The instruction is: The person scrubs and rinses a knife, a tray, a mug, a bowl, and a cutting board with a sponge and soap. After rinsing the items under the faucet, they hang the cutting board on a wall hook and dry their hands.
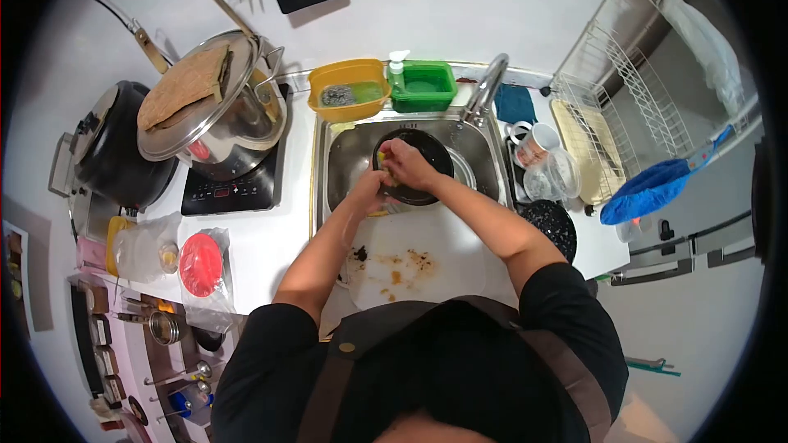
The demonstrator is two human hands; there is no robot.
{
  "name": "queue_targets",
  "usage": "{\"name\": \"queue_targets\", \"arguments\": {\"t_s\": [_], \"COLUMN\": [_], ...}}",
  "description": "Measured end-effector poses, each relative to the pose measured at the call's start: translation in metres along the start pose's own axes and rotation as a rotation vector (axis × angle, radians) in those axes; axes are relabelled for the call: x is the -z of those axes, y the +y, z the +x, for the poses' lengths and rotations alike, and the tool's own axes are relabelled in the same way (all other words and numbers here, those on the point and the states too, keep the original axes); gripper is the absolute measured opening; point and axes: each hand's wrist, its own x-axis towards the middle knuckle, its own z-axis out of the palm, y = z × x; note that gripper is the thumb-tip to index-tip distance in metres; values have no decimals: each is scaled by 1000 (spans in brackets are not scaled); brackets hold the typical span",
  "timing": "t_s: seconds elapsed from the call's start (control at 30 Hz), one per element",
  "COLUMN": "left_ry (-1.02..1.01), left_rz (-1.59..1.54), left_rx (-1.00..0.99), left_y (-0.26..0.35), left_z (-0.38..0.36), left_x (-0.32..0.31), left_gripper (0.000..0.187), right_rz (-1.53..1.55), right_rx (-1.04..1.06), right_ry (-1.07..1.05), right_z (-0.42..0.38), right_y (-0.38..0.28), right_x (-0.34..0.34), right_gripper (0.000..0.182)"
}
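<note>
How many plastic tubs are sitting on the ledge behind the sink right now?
2. A yellow tub sits at the back left of the sink, holding what looks like a scrubber; a green tub stands right beside it, next to the faucet. Others may be hidden.

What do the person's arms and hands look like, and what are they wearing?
Both arms are bare from the elbow down, with no gloves, rings or watch that I can see on the left hand or right hand. Short black sleeves cover the upper arms, and brown apron straps run over the shoulders.
</note>
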Motion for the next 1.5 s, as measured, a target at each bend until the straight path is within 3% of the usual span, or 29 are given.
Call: {"name": "queue_targets", "arguments": {"t_s": [0.03,0.07,0.1,0.23,0.27,0.3,0.37,0.4,0.47,0.5,0.53,0.6,0.63,0.67,0.73,0.8,0.87,0.93,1.0,1.07,1.1,1.13,1.2,1.23,1.27,1.33,1.4,1.47,1.5], "left_ry": [-7,66,137,117,89,65,135,204,150,145,139,190,234,233,72,141,211,262,240,209,236,232,151,154,177,205,274,230,200], "left_rz": [6,34,61,204,217,230,248,261,243,192,139,186,237,235,115,159,216,123,123,115,157,160,31,26,53,83,105,76,41], "left_rx": [10,-10,-31,87,159,235,170,106,97,180,266,198,115,110,207,157,124,123,109,80,7,-2,205,207,158,118,21,72,130], "left_y": [3,13,18,23,25,24,31,34,32,30,33,26,27,31,39,32,23,27,25,23,22,24,22,20,19,16,25,36,36], "left_z": [-7,-20,-26,-4,0,1,-17,-24,-16,-9,-10,-12,-12,-13,-18,-18,-27,-26,-25,-31,-35,-30,-17,-16,-14,-20,-23,-22,-26], "left_x": [-12,-32,-45,-31,-28,-24,-56,-66,-52,-40,-41,-50,-56,-55,-51,-61,-65,-72,-72,-75,-83,-77,-58,-58,-60,-64,-78,-74,-71], "left_gripper": [61,44,29,32,42,53,49,46,48,45,41,31,22,22,10,11,12,13,13,13,12,12,13,13,15,17,26,20,15], "right_rz": [-251,-505,-575,-507,-508,-569,-664,-660,-371,-288,-288,-720,-647,-650,-465,-355,-685,-631,-419,-758,-606,-609,-533,-516,-511,-690,-703,-485,-434], "right_rx": [247,492,465,607,608,469,182,186,322,543,545,-106,-239,-235,228,245,-297,-179,149,84,-287,-279,-19,126,128,-116,-79,260,321], "right_ry": [92,181,275,300,301,339,541,537,623,518,513,492,578,578,532,456,407,433,369,359,453,459,492,429,422,409,449,356,342], "right_z": [2,2,1,-2,1,7,14,18,27,31,31,24,30,30,27,27,29,26,23,17,20,22,23,26,28,30,38,37,35], "right_y": [13,20,16,-20,-11,0,8,12,17,16,15,14,14,13,12,15,25,21,17,17,15,12,9,7,6,10,21,6,1], "right_x": [8,16,23,0,2,5,12,5,-16,-16,-9,2,2,-4,-18,-10,8,-6,-18,-3,6,3,-12,-16,-10,7,5,-12,-15], "right_gripper": [27,27,22,18,18,16,15,15,24,28,28,28,25,25,26,27,21,21,25,28,29,29,28,28,28,28,26,22,21]}}
